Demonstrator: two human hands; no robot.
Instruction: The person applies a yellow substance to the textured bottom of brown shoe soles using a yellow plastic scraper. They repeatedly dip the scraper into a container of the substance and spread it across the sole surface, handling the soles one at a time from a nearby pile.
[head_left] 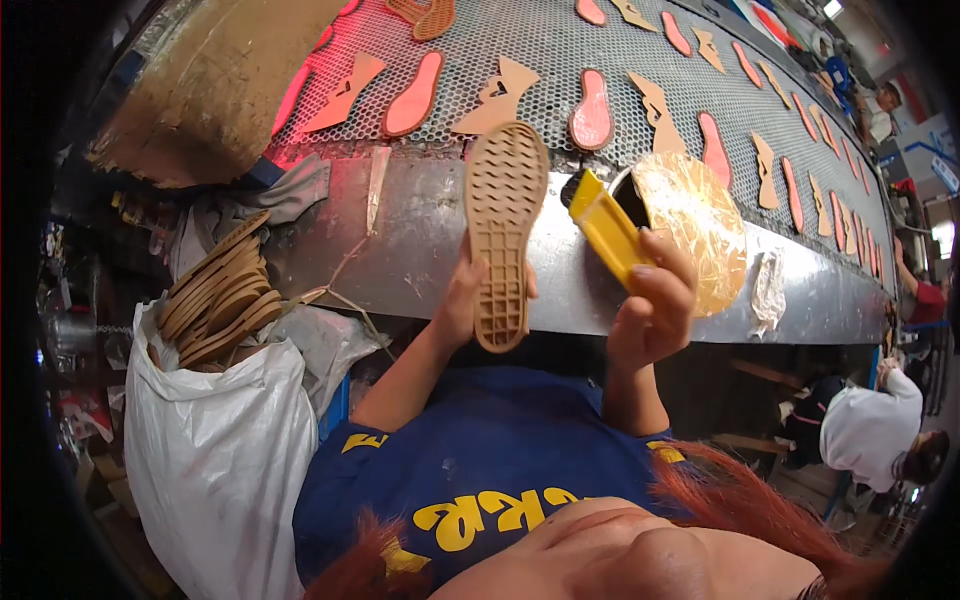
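Note:
My left hand [462, 290] grips a tan shoe sole [506, 190] by its lower part, holding it upright before me. Its patterned tread side faces the camera, and some of my fingers are hidden behind it. In my right hand [655, 312] is a yellow flat-handled tool [608, 235], tilted up and to the left, its tip just right of the sole; its exact kind is unclear. Close behind that hand, a round glue-stained cover [695, 235] lies partly over a dark-mouthed container [628, 195] on the metal ledge [420, 265].
A mesh conveyor [550, 50] carries pink-coated soles [413, 95] and tan cut pieces [500, 92] in rows. At left, more soles [222, 300] stick out of a white sack [215, 450]. A worn brown box [215, 85] overhangs the conveyor. A person in white [872, 425] is at right.

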